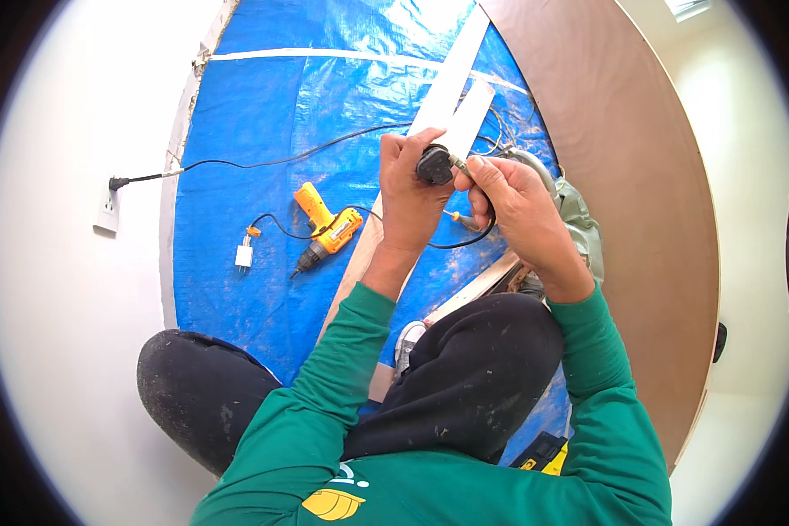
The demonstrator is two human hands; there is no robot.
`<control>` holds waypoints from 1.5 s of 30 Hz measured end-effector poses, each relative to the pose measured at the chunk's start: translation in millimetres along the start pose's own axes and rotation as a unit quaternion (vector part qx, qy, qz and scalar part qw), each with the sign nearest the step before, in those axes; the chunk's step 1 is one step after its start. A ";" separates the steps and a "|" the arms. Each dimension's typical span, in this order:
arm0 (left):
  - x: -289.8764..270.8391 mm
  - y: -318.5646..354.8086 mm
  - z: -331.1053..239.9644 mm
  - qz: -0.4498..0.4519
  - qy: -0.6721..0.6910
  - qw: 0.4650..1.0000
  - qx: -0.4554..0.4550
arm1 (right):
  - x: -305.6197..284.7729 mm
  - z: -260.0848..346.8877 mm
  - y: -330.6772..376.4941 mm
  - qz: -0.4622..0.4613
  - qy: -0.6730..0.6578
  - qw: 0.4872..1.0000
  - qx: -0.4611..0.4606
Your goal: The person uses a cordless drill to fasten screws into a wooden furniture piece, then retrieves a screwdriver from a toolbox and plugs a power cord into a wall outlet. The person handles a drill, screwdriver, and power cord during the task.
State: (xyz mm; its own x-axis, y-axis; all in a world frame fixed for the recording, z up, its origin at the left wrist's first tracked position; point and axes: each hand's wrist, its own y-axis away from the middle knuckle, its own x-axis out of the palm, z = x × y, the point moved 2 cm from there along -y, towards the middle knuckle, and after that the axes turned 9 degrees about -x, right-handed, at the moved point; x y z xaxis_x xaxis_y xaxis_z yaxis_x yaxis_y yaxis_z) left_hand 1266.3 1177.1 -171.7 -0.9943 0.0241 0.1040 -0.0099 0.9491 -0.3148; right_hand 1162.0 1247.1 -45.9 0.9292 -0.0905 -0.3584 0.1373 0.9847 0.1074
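Observation:
My left hand (405, 188) is closed around a chunky black cord connector (434, 165), raised over the floor between my knees. Its exact kind does not show clearly. Close against it, my right hand (515, 195) pinches a thin cord (491, 217) near a pale, narrow end piece that points at the connector. From the right fingers the cord loops down and back left, passing behind my left wrist. A longer black cable (272, 164) runs from the wall to behind my left hand.
A yellow drill (326, 230) and a white plug adapter (244, 255) lie on the blue tarp (237, 114). Long boards (451, 74) cross ahead. A wall outlet (107, 210) is at left, a large brown panel (622, 175) at right, beside a grey-green bag (579, 219).

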 end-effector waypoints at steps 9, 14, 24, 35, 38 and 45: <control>-2.0 -6.6 -6.4 -0.038 0.112 0.990 -0.082 | 14.5 10.1 3.7 -0.016 0.030 0.999 0.004; 3.6 -1.1 -2.6 -0.030 0.236 0.953 -0.188 | 23.2 6.3 2.5 -0.018 0.028 0.999 0.007; 4.5 7.2 -1.7 -0.082 0.140 0.981 -0.108 | 30.4 4.9 0.4 -0.016 0.137 0.990 -0.024; 5.5 11.5 -19.2 -0.120 0.041 0.992 -0.002 | 30.2 3.0 9.0 -0.055 0.256 0.959 -0.104; 3.4 12.8 -15.3 -0.112 0.043 0.993 -0.008 | 28.4 -2.2 1.1 -0.030 0.196 0.978 -0.066; -37.3 -29.0 -9.1 -0.008 -0.062 0.998 0.011 | 22.9 -4.9 -16.7 -0.060 0.133 0.987 -0.067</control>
State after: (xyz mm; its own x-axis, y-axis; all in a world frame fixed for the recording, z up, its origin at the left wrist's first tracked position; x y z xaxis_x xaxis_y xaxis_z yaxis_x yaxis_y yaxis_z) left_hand 1304.6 1151.5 -157.9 -0.9995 -0.0302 -0.0079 -0.0259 0.9420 -0.3345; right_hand 1179.4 1229.3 -60.4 0.7841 -0.1819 -0.5934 0.1774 0.9819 -0.0665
